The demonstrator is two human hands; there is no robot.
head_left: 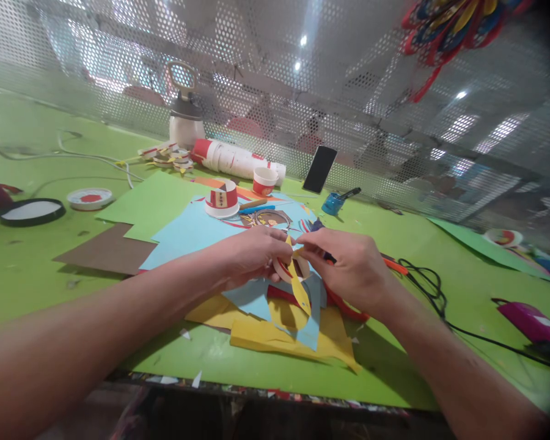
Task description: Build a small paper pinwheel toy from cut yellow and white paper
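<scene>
Yellow paper strip (299,286) hangs down at the centre of the frame, pinched at its top between both hands. The left hand (252,253) comes in from the lower left and grips a small red-and-white paper ring (285,267) together with the strip; the right hand (351,266) comes in from the lower right, its fingertips closed on the strip's upper end, touching the left hand's fingers. Below them lie yellow sheets (293,336) and blue sheets (197,229), overlapping on a green table (36,269). A brown sheet (107,250) lies left of the blue ones. Just above the hands stands a red-and-white paper hat (222,200), with a paper cup (264,181) to its right and a stack of cups (231,160) lying on its side behind. A phone (319,169) leans against the perforated screen (119,73) at upper centre, beside a blue pot (333,203). At far right lies a pink glue gun (531,324) with a black cord (428,287). Two round lids (30,211) sit at the left edge.
</scene>
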